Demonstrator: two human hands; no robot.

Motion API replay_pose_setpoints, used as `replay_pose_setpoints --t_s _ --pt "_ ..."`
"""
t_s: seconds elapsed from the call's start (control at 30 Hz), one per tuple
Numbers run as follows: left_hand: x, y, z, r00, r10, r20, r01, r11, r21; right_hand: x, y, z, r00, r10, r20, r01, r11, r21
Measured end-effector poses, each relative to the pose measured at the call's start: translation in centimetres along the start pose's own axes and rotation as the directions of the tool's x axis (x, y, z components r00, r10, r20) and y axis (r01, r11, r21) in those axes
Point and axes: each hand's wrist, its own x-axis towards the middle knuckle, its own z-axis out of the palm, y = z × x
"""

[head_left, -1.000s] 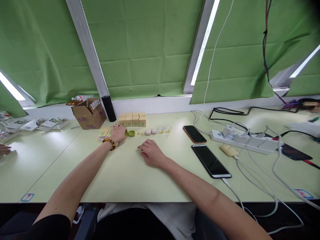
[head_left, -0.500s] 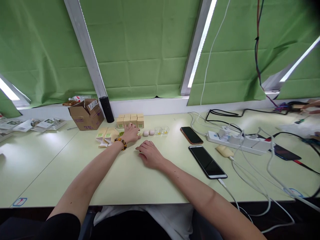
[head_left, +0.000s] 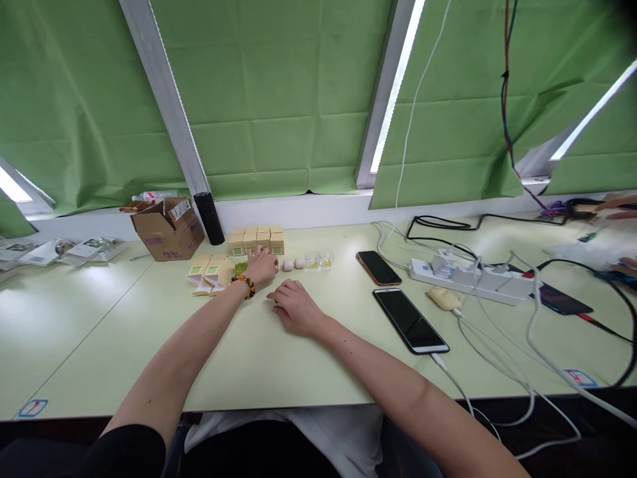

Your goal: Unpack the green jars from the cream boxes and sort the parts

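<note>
My left hand (head_left: pixel 261 267), with a beaded bracelet (head_left: pixel 243 285) at the wrist, reaches down into a row of small items. Its fingers curl over a spot between a green item (head_left: pixel 241 267) and two pale pink pieces (head_left: pixel 293 264); what lies under them is hidden. Two clear round containers (head_left: pixel 319 259) with yellow bits inside end the row on the right. Several small tan boxes (head_left: pixel 256 239) stand just behind the hand, and opened ones (head_left: pixel 212 273) lie to its left. My right hand (head_left: pixel 297 309) rests on the tabletop, fingers loosely stretched, holding nothing.
A cardboard box (head_left: pixel 169 229) and a black cylinder (head_left: pixel 209 218) stand at the back left, near packaged items (head_left: pixel 74 250). Two phones (head_left: pixel 411 320), a white power strip (head_left: pixel 472 282) and tangled cables lie on the right. Another person's hands (head_left: pixel 622 206) show at the far right.
My left hand stays over the same spot in the row, its fingers drawn slightly closer together. My right hand lies still. The view has shifted slightly.
</note>
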Motion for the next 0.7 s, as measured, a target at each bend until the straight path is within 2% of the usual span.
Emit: replay_pose_setpoints --t_s 0.23,0.5,0.7 --pt "0.0 0.0 -0.4 1.000 -0.009 -0.014 0.009 1.000 -0.016 0.0 0.0 -0.1 1.000 -0.010 -0.002 0.010 1.000 -0.001" --pt "1.1 -0.2 -2.4 0.971 0.006 -0.240 0.004 0.999 0.040 -0.1 0.1 0.0 1.000 -0.010 -0.018 0.010 1.000 0.015" --pt "3.1 0.2 -2.1 0.964 0.012 -0.266 0.017 0.994 0.106 -0.2 0.2 -0.2 0.999 -0.006 -0.035 0.007 1.000 0.024"
